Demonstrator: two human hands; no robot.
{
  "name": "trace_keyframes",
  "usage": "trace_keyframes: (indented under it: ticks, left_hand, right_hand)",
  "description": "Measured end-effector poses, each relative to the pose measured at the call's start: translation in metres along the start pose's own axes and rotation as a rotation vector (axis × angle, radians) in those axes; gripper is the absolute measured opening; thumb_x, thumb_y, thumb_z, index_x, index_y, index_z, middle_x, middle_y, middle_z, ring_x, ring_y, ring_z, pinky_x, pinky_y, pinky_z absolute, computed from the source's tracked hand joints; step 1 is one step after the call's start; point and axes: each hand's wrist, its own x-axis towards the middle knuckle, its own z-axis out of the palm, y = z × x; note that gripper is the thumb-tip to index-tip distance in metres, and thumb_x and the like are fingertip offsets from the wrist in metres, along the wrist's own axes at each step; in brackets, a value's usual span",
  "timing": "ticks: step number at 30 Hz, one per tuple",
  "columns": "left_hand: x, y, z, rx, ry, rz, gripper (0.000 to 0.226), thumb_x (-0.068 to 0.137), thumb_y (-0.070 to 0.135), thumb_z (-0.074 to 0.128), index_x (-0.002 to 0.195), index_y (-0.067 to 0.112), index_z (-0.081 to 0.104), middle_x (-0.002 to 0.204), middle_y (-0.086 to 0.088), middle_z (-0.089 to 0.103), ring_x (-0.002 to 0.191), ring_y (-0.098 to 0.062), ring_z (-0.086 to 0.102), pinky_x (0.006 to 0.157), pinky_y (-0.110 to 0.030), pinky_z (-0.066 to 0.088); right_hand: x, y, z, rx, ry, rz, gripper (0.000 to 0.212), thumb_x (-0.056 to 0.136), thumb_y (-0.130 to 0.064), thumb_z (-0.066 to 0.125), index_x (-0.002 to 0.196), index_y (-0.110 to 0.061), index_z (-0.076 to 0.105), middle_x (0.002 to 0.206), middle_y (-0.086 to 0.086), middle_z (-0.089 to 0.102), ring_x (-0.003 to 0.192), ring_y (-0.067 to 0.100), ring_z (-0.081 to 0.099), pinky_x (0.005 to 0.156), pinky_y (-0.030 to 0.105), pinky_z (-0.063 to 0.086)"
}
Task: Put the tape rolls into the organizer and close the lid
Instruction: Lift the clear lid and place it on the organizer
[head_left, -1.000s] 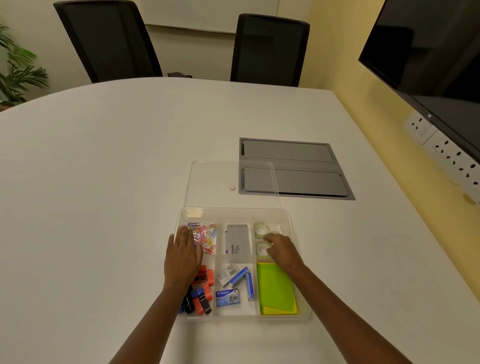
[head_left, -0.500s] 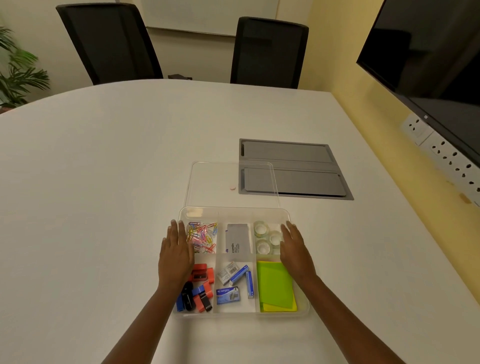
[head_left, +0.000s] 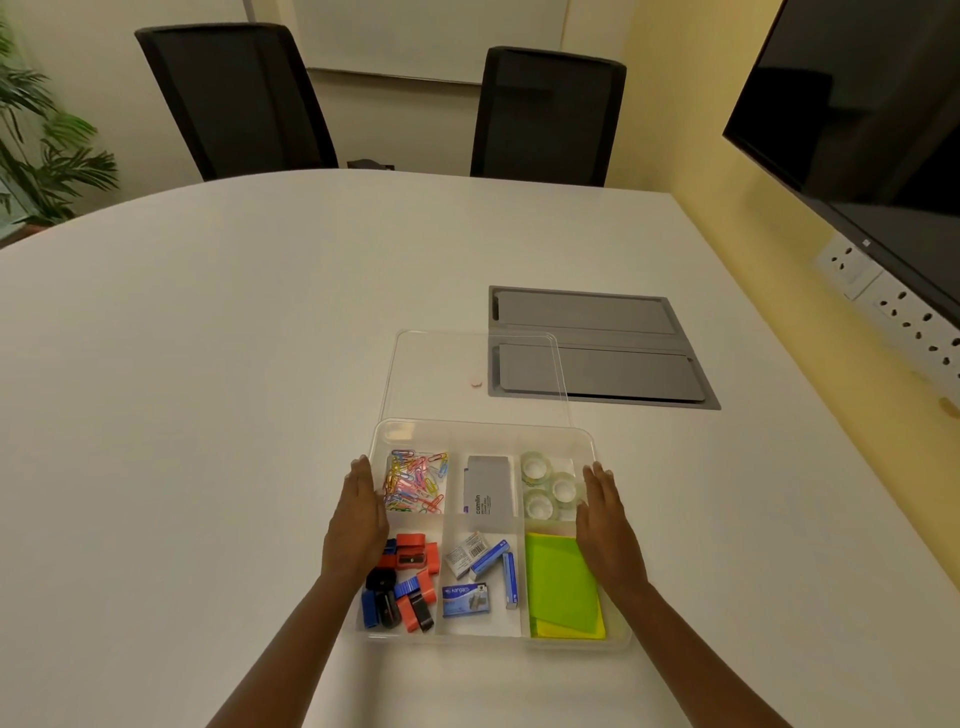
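Observation:
A clear plastic organizer sits on the white table in front of me. Three clear tape rolls lie in its far right compartment. The clear lid lies flat on the table just behind the organizer, partly over a grey panel. My left hand rests flat along the organizer's left edge, fingers straight, holding nothing. Along the right edge my right hand lies the same way, beside the tape rolls and over the green paper.
Other compartments hold coloured paper clips, a grey box, staple boxes, red, blue and black sharpeners and green and yellow sheets. A grey floor-box panel is set in the table. Two black chairs stand behind.
My right hand has left the tape rolls and moved out to the organizer's right edge. My left hand slid off the paper clips to the left edge.

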Motion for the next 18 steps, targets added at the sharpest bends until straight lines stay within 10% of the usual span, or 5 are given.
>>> trace_keyframes:
  ticks: [8, 18]
  left_hand:
    - [0.064, 0.017, -0.014, -0.266, 0.029, -0.087, 0.042, 0.100, 0.026, 0.024, 0.121, -0.002, 0.047, 0.130, -0.026, 0.051, 0.122, -0.038, 0.047, 0.098, -0.044, 0.039]
    - [0.145, 0.032, -0.009, -0.502, -0.119, -0.231, 0.057, 0.098, 0.042, 0.014, 0.142, 0.005, 0.021, 0.153, -0.016, 0.022, 0.141, -0.029, 0.023, 0.118, -0.043, 0.016]
  right_hand:
    - [0.067, -0.018, -0.023, 0.186, 0.119, 0.012, 0.040, 0.098, -0.006, 0.040, 0.136, 0.002, 0.038, 0.145, 0.020, 0.039, 0.135, 0.031, 0.038, 0.111, 0.037, 0.034]
    - [0.172, -0.015, -0.015, 0.229, -0.254, 0.338, 0.036, 0.098, -0.017, 0.039, 0.128, 0.001, 0.047, 0.136, 0.018, 0.049, 0.128, 0.031, 0.044, 0.104, 0.034, 0.034]
